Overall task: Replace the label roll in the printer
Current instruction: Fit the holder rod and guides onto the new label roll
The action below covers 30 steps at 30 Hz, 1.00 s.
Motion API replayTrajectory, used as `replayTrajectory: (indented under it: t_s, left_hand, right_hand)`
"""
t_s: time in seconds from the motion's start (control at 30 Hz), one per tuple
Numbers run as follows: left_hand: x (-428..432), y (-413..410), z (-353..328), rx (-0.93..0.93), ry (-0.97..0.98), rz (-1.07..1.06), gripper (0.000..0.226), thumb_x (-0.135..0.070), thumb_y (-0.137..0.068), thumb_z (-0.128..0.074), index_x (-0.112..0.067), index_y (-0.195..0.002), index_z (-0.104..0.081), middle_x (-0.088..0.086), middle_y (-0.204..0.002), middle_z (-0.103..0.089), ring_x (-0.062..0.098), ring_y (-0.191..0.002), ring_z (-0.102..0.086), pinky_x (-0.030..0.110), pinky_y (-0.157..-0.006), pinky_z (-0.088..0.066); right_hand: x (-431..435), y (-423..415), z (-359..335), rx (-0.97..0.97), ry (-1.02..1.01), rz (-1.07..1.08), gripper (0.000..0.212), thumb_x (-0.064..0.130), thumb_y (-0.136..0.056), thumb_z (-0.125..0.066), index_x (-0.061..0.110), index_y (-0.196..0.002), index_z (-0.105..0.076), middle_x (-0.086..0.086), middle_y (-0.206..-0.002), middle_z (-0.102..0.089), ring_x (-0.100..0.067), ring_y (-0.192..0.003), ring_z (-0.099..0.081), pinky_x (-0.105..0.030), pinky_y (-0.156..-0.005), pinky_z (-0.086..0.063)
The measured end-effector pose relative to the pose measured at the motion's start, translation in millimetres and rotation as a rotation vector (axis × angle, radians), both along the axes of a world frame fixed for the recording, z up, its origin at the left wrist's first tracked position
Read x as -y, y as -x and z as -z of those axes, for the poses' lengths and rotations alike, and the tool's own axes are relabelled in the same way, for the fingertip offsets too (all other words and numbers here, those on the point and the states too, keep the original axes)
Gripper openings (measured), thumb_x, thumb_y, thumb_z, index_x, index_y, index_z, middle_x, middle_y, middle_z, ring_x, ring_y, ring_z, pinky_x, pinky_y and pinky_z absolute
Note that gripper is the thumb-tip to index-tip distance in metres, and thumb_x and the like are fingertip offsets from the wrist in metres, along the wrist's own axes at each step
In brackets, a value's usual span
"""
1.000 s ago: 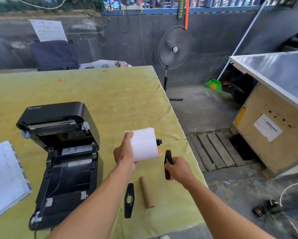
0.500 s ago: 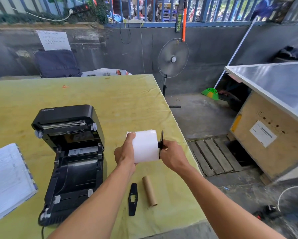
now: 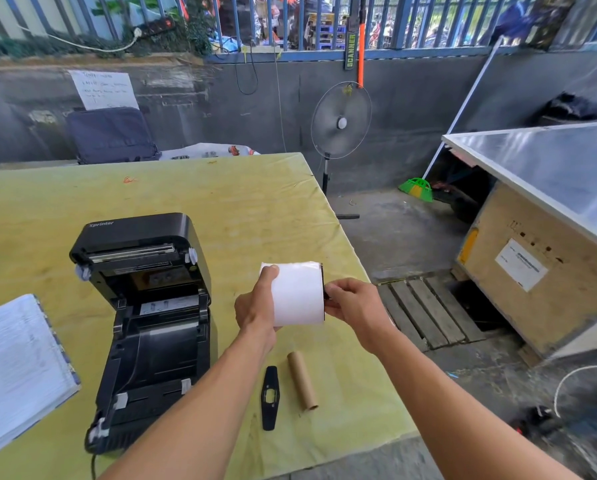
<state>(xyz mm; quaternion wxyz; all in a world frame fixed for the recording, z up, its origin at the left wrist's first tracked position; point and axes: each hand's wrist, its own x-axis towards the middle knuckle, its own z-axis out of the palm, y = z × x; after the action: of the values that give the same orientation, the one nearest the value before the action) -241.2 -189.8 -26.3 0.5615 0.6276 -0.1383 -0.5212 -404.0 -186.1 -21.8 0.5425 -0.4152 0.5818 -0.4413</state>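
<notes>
My left hand [image 3: 255, 308] grips the left end of a white label roll [image 3: 299, 294], held in the air above the table's right side. My right hand [image 3: 354, 306] pinches a black flat roll guide [image 3: 322, 289] pressed flush against the roll's right end. The black label printer [image 3: 144, 323] stands to the left with its lid tipped back and its roll bay empty. On the table below the roll lie a second black roll guide [image 3: 270, 398] and an empty brown cardboard core [image 3: 302, 381].
The yellow-green table [image 3: 221, 202] ends just right of my hands, with a wooden pallet [image 3: 428, 313] on the floor beyond. A stack of papers [image 3: 13, 362] lies at the left edge. A standing fan [image 3: 340, 121] and a plywood crate [image 3: 539, 285] are further right.
My right hand brought the black roll guide from below the roll up onto the roll's right end, covering the spindle tip. The view tilted up slightly.
</notes>
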Motion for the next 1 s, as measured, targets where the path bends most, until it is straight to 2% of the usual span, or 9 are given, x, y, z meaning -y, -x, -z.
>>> replayTrajectory:
  t_s: [0.13,0.2,0.27,0.33,0.47,0.73,0.8,0.87,1.0]
  left_hand:
    - [-0.1,5.8,-1.7,-0.001,0.001,-0.011,0.057,-0.056,-0.046,-0.076,-0.013,-0.079,-0.061,0.007,-0.084,-0.068,0.027,-0.072,-0.067,0.035,-0.059,-0.055]
    - [0.1,9.3,-2.2,0.004,0.001,-0.024,0.058,-0.058,-0.043,-0.075,-0.012,-0.078,-0.061,0.007,-0.083,-0.068,0.027,-0.072,-0.067,0.037,-0.061,-0.056]
    - [0.5,14.3,-3.0,0.012,0.005,-0.036,0.059,-0.059,-0.041,-0.074,-0.012,-0.075,-0.062,0.007,-0.080,-0.068,0.028,-0.072,-0.068,0.040,-0.064,-0.058]
    - [0.3,21.3,-5.0,0.007,0.017,-0.053,0.058,-0.059,-0.041,-0.073,-0.013,-0.073,-0.063,0.006,-0.077,-0.069,0.028,-0.072,-0.068,0.043,-0.068,-0.059]
    - [2.5,30.6,-6.9,-0.001,0.041,-0.056,0.052,-0.057,-0.044,-0.073,-0.013,-0.070,-0.063,0.004,-0.075,-0.069,0.029,-0.074,-0.070,0.049,-0.075,-0.059]
    - [8.6,26.8,-7.0,-0.009,0.048,0.080,0.048,-0.052,-0.061,-0.078,-0.015,-0.089,-0.066,0.006,-0.093,-0.070,0.029,-0.089,-0.071,0.046,-0.079,-0.058]
    - [8.8,20.8,-6.5,-0.013,0.033,0.131,0.056,-0.057,-0.062,-0.073,-0.016,-0.101,-0.065,0.006,-0.101,-0.070,0.028,-0.094,-0.069,0.044,-0.081,-0.056]
    - [6.4,13.7,-3.7,-0.043,0.034,0.159,0.056,-0.063,-0.069,-0.064,-0.019,-0.103,-0.064,0.005,-0.100,-0.069,0.025,-0.090,-0.067,0.040,-0.078,-0.051]
    - [8.5,-2.0,8.6,-0.084,-0.029,0.055,0.059,-0.067,-0.081,-0.051,-0.016,-0.109,-0.059,0.004,-0.100,-0.066,0.022,-0.095,-0.061,0.043,-0.088,-0.043]
  right_hand:
    - [1.0,-8.1,3.7,0.020,-0.042,0.072,0.026,0.025,-0.095,-0.060,0.000,-0.097,-0.066,-0.018,-0.098,-0.072,-0.027,-0.085,-0.068,-0.048,-0.092,-0.056]
    - [1.4,-10.7,0.6,0.054,-0.090,0.069,0.042,0.045,-0.092,-0.059,0.006,-0.104,-0.064,-0.016,-0.108,-0.071,-0.025,-0.090,-0.068,-0.049,-0.091,-0.055]
    - [0.6,-14.1,-2.9,0.081,-0.162,0.027,0.064,0.071,-0.078,-0.058,0.016,-0.112,-0.058,-0.004,-0.115,-0.066,-0.025,-0.104,-0.063,-0.051,-0.087,-0.053]
    - [-1.1,-18.5,-5.5,0.103,-0.222,-0.011,0.075,0.082,-0.064,-0.061,0.026,-0.112,-0.048,0.005,-0.117,-0.057,-0.022,-0.107,-0.057,-0.052,-0.082,-0.049]
    - [5.8,-23.7,0.5,0.258,-0.219,0.047,0.078,0.070,-0.058,-0.075,0.024,-0.111,-0.040,0.000,-0.116,-0.056,-0.024,-0.101,-0.064,-0.051,-0.074,-0.061]
    - [27.4,-21.6,6.5,0.229,-0.206,0.128,0.072,0.062,-0.056,-0.075,0.018,-0.105,-0.044,-0.005,-0.111,-0.058,-0.027,-0.092,-0.066,-0.048,-0.068,-0.063]
    - [30.8,-21.4,7.9,0.200,-0.185,0.114,0.066,0.060,-0.060,-0.075,0.020,-0.099,-0.042,-0.005,-0.110,-0.058,-0.026,-0.091,-0.065,-0.044,-0.064,-0.063]
    - [33.1,-22.3,10.5,0.176,-0.179,0.099,0.063,0.060,-0.063,-0.074,0.020,-0.098,-0.040,-0.004,-0.108,-0.058,-0.025,-0.090,-0.064,-0.045,-0.064,-0.062]
    - [36.7,-25.0,16.9,0.178,-0.212,0.081,0.063,0.058,-0.065,-0.074,0.019,-0.102,-0.041,-0.005,-0.108,-0.057,-0.027,-0.093,-0.064,-0.050,-0.066,-0.062]
